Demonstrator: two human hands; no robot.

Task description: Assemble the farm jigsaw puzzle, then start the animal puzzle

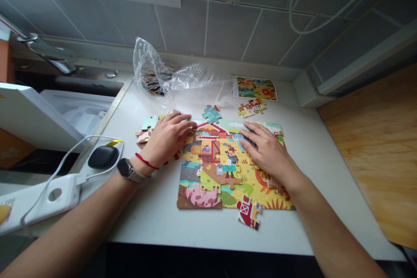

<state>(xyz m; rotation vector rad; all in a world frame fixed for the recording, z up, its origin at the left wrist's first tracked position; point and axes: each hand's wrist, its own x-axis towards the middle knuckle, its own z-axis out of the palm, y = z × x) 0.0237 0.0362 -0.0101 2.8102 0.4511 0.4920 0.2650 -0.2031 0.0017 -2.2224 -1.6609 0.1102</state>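
A colourful farm puzzle lies largely joined on the white counter. My left hand rests at its upper left corner, fingers bent and near together; whatever is under the fingertips is hidden. Beneath and beside that hand are loose pieces. My right hand lies over the puzzle's right part, fingers apart, palm down, covering some of the picture. A red barn piece overlaps the front edge. Light blue pieces sit at the back edge, and a small joined cluster lies behind the puzzle.
A clear plastic bag with pieces inside and a picture card are at the back. On the left are a power strip, a black puck, cables and a sink with a faucet. A wooden board stands right.
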